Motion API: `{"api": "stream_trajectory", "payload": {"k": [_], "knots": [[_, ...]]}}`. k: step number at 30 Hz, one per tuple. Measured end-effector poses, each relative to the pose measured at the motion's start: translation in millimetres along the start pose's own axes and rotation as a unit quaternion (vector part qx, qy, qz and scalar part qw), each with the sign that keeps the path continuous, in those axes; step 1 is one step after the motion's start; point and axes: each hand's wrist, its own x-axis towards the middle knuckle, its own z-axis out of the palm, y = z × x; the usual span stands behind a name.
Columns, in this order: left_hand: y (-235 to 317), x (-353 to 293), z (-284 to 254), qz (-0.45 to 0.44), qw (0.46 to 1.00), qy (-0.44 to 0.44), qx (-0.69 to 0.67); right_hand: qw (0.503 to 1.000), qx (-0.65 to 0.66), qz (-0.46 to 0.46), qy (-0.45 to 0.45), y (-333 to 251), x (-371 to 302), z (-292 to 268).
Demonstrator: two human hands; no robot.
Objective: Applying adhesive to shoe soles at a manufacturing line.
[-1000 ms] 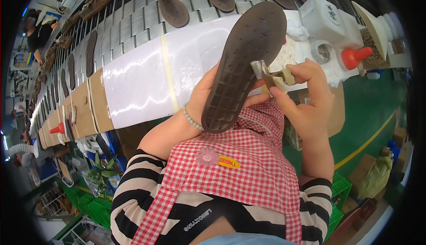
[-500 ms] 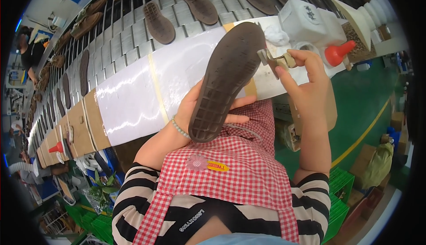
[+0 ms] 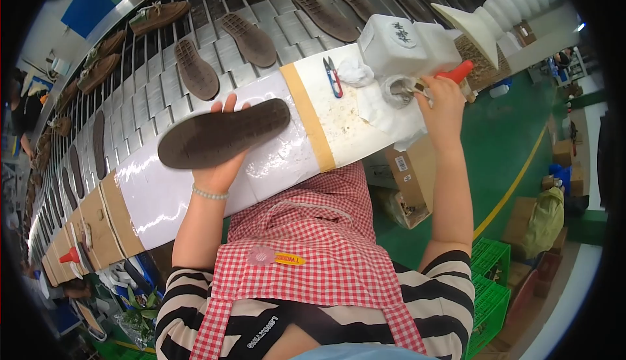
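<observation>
My left hand [image 3: 220,172] holds a dark brown shoe sole [image 3: 223,136] over the white-covered bench. The sole lies sideways across the palm, fingertips showing past its far edge. At the right, my right hand [image 3: 445,107] pinches a small brush-like tool [image 3: 418,89] with a metal part; its tip is at the mouth of a small clear jar [image 3: 396,91], and whether it dips inside I cannot tell. A red-tipped bottle [image 3: 456,72] stands just beyond that hand. Red-and-blue thread snips [image 3: 334,78] and crumpled white tissue [image 3: 355,72] lie left of the jar.
Beyond the bench runs a slatted metal conveyor [image 3: 156,86] carrying several soles [image 3: 248,39] and shoes [image 3: 158,18]. A white plastic canister [image 3: 393,46] and a white extraction hood [image 3: 471,28] stand at the far right. Green crates [image 3: 488,295] and a cardboard box [image 3: 411,174] sit below the bench.
My left hand has carried the sole left and away from my body, turning it from upright to sideways. The right hand has moved the tool off the sole's edge, over to the jar.
</observation>
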Motion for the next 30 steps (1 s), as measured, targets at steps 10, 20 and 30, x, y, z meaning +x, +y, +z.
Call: {"api": "stream_trajectory", "payload": {"k": [10, 20, 30], "knots": [[6.4, -62.3, 18.7, -0.174, 0.971, 0.164, 0.033, 0.998, 0.035, -0.045, -0.04, 2.1, 5.4, 24.7], [-23.0, -36.6, 26.5, -0.162, 0.984, 0.057, -0.041, 0.91, 0.291, 0.274, -0.114, -4.3, 0.0, -23.7], [-56.9, -15.9, 50.2, -0.115, 0.993, -0.029, 0.018, 0.895, 0.427, -0.122, -0.042, -192.9, -12.4, -58.8]]}}
